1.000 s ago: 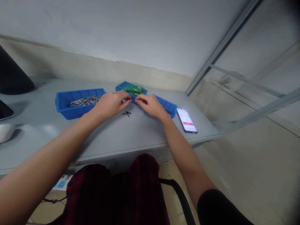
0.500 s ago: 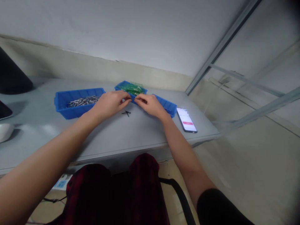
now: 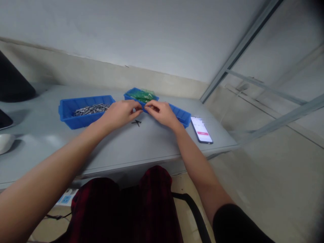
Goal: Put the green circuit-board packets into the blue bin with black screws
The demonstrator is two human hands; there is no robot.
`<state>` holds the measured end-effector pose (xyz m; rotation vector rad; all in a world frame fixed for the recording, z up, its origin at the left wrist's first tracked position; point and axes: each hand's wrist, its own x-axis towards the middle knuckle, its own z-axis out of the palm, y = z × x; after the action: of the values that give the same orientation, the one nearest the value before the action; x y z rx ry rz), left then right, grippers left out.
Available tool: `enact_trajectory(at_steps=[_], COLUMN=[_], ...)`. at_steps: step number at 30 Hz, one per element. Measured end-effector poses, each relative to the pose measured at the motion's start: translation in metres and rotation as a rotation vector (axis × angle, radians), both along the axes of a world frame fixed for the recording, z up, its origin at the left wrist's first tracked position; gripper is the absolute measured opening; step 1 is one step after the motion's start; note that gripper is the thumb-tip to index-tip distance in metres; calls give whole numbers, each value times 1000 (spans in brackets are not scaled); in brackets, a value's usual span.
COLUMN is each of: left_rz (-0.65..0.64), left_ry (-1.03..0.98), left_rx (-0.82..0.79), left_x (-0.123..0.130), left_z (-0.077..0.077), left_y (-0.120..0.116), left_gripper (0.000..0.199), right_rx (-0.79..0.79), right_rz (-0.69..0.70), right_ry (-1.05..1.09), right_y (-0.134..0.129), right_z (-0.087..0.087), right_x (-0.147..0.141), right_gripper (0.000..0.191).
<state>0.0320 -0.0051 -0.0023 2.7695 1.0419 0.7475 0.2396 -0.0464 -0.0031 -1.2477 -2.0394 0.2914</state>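
Observation:
My left hand (image 3: pixel 124 112) and my right hand (image 3: pixel 161 112) are raised above the table, fingertips almost meeting. Thumb and fingers are pinched on each; whatever lies between them is too small to make out. Just below my left fingertips a few dark screws (image 3: pixel 136 123) lie crossed on the table top. To the left, a blue bin (image 3: pixel 83 122) holds a heap of silvery screws or nails (image 3: pixel 92 109). Behind my hands, green plastic bags (image 3: pixel 141 95) fill a second blue bin (image 3: pixel 130 90). Partly covered by my right hand is a third blue bin (image 3: pixel 181 113), its contents mostly hidden.
A phone with a lit screen (image 3: pixel 201 130) lies near the right end of the grey table (image 3: pixel 131 148). At the left are a white mouse (image 3: pixel 6 142) and a black object (image 3: pixel 15 81). The wall rises behind; a metal frame (image 3: pixel 240 50) stands at the right.
My left hand has shifted very slightly to the right, and the fingers of both hands have moved a little. The bins, loose screws and phone stay where they were.

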Motion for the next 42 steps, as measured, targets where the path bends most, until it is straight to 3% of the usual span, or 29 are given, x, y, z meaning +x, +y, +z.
enact_trajectory(at_steps=[16,27,42], left_rz=[-105,-27,5], left_ry=[-210,-314,-423], left_rx=[-253,-254,-355], left_x=[8,7,6], left_z=[-1,7,9], left_y=[-8,-4,-1], left_gripper=[20,26,28], right_rx=[17,66,55], right_rz=[39,0,40], right_ry=[80,56,31], right_y=[-3,0,0], right_z=[0,-3,-2], right_x=[-10,-3,-1], right_gripper=[25,31,22])
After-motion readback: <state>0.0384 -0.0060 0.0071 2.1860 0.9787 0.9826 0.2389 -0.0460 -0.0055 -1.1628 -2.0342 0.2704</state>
